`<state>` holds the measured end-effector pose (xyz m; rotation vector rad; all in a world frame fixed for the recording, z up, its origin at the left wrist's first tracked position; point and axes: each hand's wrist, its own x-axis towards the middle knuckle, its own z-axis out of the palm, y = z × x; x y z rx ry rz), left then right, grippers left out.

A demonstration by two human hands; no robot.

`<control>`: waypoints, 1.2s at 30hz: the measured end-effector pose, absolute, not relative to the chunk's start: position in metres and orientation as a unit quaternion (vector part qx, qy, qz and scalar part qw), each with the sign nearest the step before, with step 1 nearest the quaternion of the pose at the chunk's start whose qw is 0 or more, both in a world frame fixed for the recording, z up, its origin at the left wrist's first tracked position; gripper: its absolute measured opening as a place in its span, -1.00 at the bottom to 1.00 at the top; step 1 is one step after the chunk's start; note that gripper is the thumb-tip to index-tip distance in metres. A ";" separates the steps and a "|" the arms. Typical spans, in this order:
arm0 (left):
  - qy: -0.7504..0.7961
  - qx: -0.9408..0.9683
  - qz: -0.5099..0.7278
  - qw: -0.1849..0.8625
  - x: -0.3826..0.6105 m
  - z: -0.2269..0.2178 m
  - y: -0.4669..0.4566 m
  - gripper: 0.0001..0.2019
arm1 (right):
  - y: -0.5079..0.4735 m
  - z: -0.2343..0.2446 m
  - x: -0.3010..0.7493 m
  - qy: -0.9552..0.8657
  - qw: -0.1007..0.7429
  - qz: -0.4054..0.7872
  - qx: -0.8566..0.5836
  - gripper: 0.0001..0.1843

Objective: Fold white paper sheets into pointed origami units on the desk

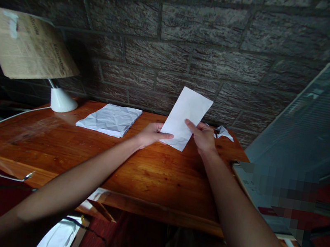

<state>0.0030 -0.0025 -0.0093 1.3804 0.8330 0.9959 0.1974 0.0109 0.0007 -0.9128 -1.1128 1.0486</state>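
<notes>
White paper sheet point(187, 112) held between two bare hands above a wooden desk point(159, 177). The sheet was tilted, its upper end leaning to the right and standing against the dark block wall point(176, 54) in this view. The left hand point(150, 135) gripped the lower left corner: the thumb lay flat across the front face, pointing inward, while the other fingers passed mostly behind the paper, pinching it. A ring point(158, 130) showed on this hand. The right hand point(205, 138) held the right edge somewhat higher, its thumb pressed on the face, its remaining fingers at and behind the edge; they too were closed on the paper. Most of the sheet extended above both thumbs, and its lowest corner projected below them, between the hands. To the left, a stack of creased paper point(111, 119) lay flat on the desk, with a table lamp point(39, 49) farther left. Just beyond the right hand lay a folded white paper piece point(224, 133), partly hidden.
</notes>
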 end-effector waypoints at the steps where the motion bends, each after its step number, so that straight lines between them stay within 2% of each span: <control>1: 0.366 0.596 0.417 0.580 0.002 -0.009 -0.003 -0.55 | 0.011 0.001 0.198 -0.480 0.635 0.457 -0.397 -0.62; 7: 0.400 0.581 0.409 0.579 0.000 -0.008 -0.004 -0.60 | 0.012 0.004 0.201 -0.424 0.639 0.494 -0.408 -0.63; 13: 0.407 0.562 0.439 0.571 -0.001 -0.010 0.001 -0.58 | 0.008 0.005 0.200 -0.451 0.532 0.583 -0.418 -0.73; 16: 0.417 0.561 0.443 0.561 -0.001 -0.010 0.004 -0.54 | 0.008 0.003 0.200 -0.468 0.517 0.579 -0.422 -0.74; 20: 0.396 0.610 0.474 0.495 -0.003 -0.007 0.004 -0.33 | 0.009 0.005 0.203 -0.457 0.537 0.560 -0.436 -0.68; 23: 0.324 0.700 0.512 0.378 -0.008 -0.005 0.004 -0.01 | 0.009 0.010 0.206 -0.454 0.564 0.549 -0.418 -0.65; 24: 0.306 0.730 0.511 0.336 -0.011 -0.004 0.004 0.03 | 0.008 0.011 0.207 -0.457 0.570 0.547 -0.408 -0.65; 26: 0.292 0.770 0.500 0.267 -0.016 -0.003 0.005 -0.03 | 0.007 0.014 0.207 -0.468 0.576 0.545 -0.390 -0.64; 30: 0.269 0.783 0.516 0.221 -0.021 0.000 0.006 -0.50 | 0.003 0.017 0.203 -0.495 0.553 0.569 -0.354 -0.63; 32: 0.259 0.752 0.545 0.264 -0.019 0.003 0.006 -0.66 | -0.001 0.020 0.201 -0.508 0.523 0.591 -0.345 -0.62; 33: 0.259 0.719 0.569 0.304 -0.017 0.005 0.006 -0.67 | -0.004 0.022 0.201 -0.513 0.503 0.604 -0.344 -0.62; 36: 0.263 0.573 0.640 0.440 -0.013 0.011 0.005 -0.60 | -0.010 0.032 0.209 -0.526 0.443 0.641 -0.341 -0.51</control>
